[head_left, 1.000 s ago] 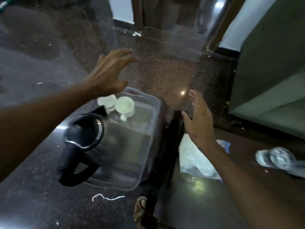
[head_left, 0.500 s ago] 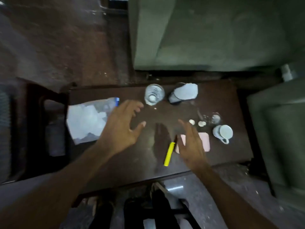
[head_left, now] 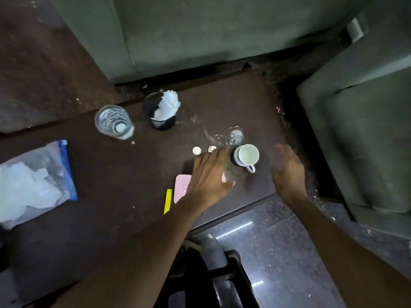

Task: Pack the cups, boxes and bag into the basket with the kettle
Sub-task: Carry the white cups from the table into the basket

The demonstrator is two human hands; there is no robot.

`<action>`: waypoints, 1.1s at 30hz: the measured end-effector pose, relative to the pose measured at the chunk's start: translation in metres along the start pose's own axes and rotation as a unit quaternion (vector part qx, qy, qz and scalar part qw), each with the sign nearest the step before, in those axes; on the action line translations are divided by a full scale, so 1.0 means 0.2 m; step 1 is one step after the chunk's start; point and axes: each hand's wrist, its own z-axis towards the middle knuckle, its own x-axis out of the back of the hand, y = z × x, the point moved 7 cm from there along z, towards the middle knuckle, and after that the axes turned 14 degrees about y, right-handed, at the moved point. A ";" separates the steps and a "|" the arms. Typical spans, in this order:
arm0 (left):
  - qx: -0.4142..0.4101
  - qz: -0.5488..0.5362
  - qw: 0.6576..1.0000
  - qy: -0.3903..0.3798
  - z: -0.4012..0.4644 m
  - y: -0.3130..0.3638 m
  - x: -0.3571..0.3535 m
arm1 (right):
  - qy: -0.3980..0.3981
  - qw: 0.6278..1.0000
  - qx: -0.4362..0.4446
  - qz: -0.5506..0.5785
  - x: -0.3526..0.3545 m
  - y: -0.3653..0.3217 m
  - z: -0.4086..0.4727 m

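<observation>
Two hands are framing one white cup (head_left: 246, 155) near the counter's (head_left: 111, 170) right edge: you are reaching with your left hand (head_left: 210, 177) just beside its left wall, fingers straight and spread, holding nothing, while your right hand (head_left: 288, 170) is hovering apart on the far side, fingers loosely curved, also holding nothing. Cup is standing upright, handle pointing toward you. Judging it ceramic: stiff, light, glazed and slippery, chip-prone, so you are best wrapping the body or hooking the handle. Pink box (head_left: 181, 190) is lying partly under your left wrist, yellow stick (head_left: 168, 201) beside it; plastic bag (head_left: 33, 183) is sitting well apart at far left. Basket and kettle are not in view.
</observation>
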 end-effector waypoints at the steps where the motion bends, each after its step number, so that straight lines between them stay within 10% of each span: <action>1: -0.004 0.016 1.000 -0.002 0.03 0.01 -0.05 | -0.038 0.999 0.020 -0.015 -0.05 0.02 0.02; 7: -0.008 0.038 0.999 -0.018 0.18 0.07 -0.25 | -0.165 0.986 0.038 0.010 -0.30 0.05 0.12; 20: 0.022 -0.027 0.999 0.021 0.27 0.12 -0.29 | -0.141 0.976 0.097 0.137 -0.28 -0.06 0.13; 33: 0.034 -0.120 0.980 0.154 -0.14 -0.35 0.67 | -0.202 0.934 0.214 0.201 -0.19 -1.03 -0.14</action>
